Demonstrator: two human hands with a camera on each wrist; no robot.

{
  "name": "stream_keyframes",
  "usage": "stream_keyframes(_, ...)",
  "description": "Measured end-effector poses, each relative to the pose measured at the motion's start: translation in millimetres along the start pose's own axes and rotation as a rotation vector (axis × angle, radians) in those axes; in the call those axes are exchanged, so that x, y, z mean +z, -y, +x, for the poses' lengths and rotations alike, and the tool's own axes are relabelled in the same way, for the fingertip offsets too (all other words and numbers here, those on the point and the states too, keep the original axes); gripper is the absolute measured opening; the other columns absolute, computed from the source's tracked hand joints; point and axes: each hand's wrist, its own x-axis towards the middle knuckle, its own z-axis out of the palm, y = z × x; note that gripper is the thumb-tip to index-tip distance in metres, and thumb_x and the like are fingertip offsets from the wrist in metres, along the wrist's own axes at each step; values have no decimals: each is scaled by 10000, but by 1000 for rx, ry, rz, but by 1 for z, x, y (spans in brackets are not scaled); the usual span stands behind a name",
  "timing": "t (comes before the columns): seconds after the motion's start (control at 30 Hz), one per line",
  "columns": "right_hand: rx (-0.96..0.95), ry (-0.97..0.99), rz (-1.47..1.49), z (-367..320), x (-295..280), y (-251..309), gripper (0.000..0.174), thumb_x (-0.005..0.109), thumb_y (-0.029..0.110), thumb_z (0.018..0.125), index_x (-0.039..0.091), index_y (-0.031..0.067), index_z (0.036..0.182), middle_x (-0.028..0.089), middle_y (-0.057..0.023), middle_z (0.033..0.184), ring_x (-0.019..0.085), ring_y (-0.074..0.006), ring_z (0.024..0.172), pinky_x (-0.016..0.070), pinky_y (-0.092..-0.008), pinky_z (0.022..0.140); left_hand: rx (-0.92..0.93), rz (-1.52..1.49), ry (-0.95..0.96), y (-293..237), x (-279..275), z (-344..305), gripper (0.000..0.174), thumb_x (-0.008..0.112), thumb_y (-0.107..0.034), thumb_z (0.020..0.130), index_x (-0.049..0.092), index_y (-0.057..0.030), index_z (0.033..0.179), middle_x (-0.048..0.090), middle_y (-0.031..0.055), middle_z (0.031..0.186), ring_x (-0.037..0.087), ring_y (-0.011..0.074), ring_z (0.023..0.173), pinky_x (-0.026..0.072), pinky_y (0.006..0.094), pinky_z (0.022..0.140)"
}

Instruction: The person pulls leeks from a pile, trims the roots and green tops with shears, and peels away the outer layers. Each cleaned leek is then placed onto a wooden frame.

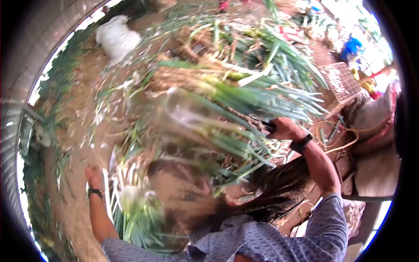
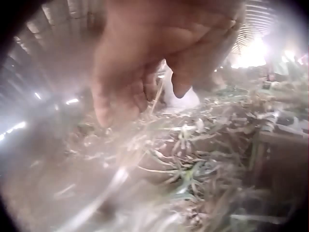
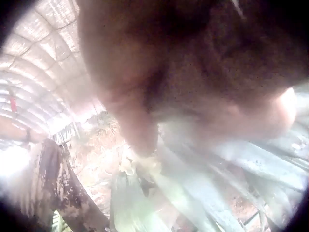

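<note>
In the head view, the left hand (image 1: pixel 93 177) is low at the left, close to a pale stalk (image 1: pixel 106 187) and a bundle of green-leaved onions (image 1: pixel 142 227). The left wrist view shows the same hand (image 2: pixel 159 53) with fingers pointing down, loosely bent, a gap between thumb and fingers, and a thin strand near them. The right hand (image 1: pixel 286 129) grips a dark handle (image 1: pixel 267 126) over the large onion pile (image 1: pixel 244 94). Blurred in the right wrist view, the right hand (image 3: pixel 193 72) hangs above broad green leaves (image 3: pixel 188 188); its fingertips are unclear.
A white sack (image 1: pixel 118 39) lies at the upper left. To the right are a woven crate (image 1: pixel 342 83), a yellowish cord loop (image 1: pixel 355 137) and bulky sacks (image 1: pixel 373 115). Leaf scraps cover the brown ground (image 1: pixel 78 144). The person's muddy legs (image 1: pixel 279 192) are below the pile.
</note>
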Motion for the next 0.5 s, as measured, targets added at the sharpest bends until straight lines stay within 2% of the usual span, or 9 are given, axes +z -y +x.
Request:
stream_keyframes(0.07, -8, -143, 198, 1, -6, -6, 397, 782, 378, 722, 698, 34, 904, 677, -166, 764, 634, -309, 688, 487, -433, 679, 239, -235, -126, -79, 47, 2, 298, 624, -235, 907, 647, 37, 788, 636, 238, 724, 634, 323, 655, 475, 432, 625)
stream_keyframes(0.13, 57, -117, 333, -5, -19, -1, 403, 780, 374, 741, 691, 17, 906, 659, -156, 730, 607, -282, 653, 472, -419, 662, 422, -481, -78, -191, 61, 7, 343, 615, -256, 926, 591, 32, 741, 564, 216, 648, 509, 268, 559, 395, 429, 566)
stream_keyframes(0.17, 33, -55, 310, -8, -26, -2, 451, 773, 415, 747, 693, 10, 928, 651, -149, 729, 599, -256, 656, 472, -416, 671, 478, -629, -27, -252, 63, 5, 331, 587, -183, 950, 476, 8, 704, 422, 10, 614, 380, 101, 626, 351, 329, 556)
stream_keyframes(0.23, 53, 70, 222, -14, -34, -10, 493, 766, 462, 749, 690, 5, 919, 638, -146, 728, 570, -226, 661, 459, -416, 676, 451, -714, 259, -363, 61, 3, 369, 579, -285, 995, 590, -22, 735, 480, -47, 640, 411, 61, 651, 369, 307, 564)
stream_keyframes(0.27, 92, 101, 216, -22, -46, -6, 502, 762, 475, 753, 689, 5, 913, 635, -146, 727, 562, -222, 664, 454, -418, 676, 540, -823, 200, -419, 57, -11, 308, 590, -259, 978, 658, -5, 817, 563, 0, 646, 487, 105, 623, 413, 320, 582)
stream_keyframes(0.33, 139, 67, 289, -29, -61, -15, 441, 778, 416, 769, 678, 4, 890, 600, -130, 698, 525, -210, 653, 437, -401, 647, 849, -717, 164, -502, 60, -20, 260, 593, -240, 955, 690, 1, 948, 674, 85, 789, 616, 219, 703, 481, 360, 667)
stream_keyframes(0.4, 113, 53, 266, -31, -61, -39, 400, 777, 365, 803, 712, 11, 977, 679, -140, 756, 610, -217, 666, 468, -390, 663, 1074, -736, 113, -572, 51, -36, 269, 581, -229, 939, 674, -5, 1054, 690, 157, 1004, 654, 331, 878, 510, 408, 783)
stream_keyframes(0.47, 128, 62, 289, -45, -70, -39, 378, 790, 356, 797, 697, 16, 933, 668, -123, 740, 609, -222, 664, 479, -389, 671, 1026, -571, 301, -627, 34, -47, 315, 563, -254, 946, 656, -22, 1138, 656, 172, 1157, 621, 347, 1063, 483, 428, 922)
stream_keyframes(0.5, 133, 71, 242, -48, -71, -43, 385, 794, 366, 789, 686, 18, 914, 662, -129, 738, 613, -236, 671, 481, -394, 675, 1053, -571, 296, -645, 46, -47, 351, 554, -283, 949, 645, -25, 1170, 635, 172, 1209, 592, 345, 1124, 442, 444, 984)
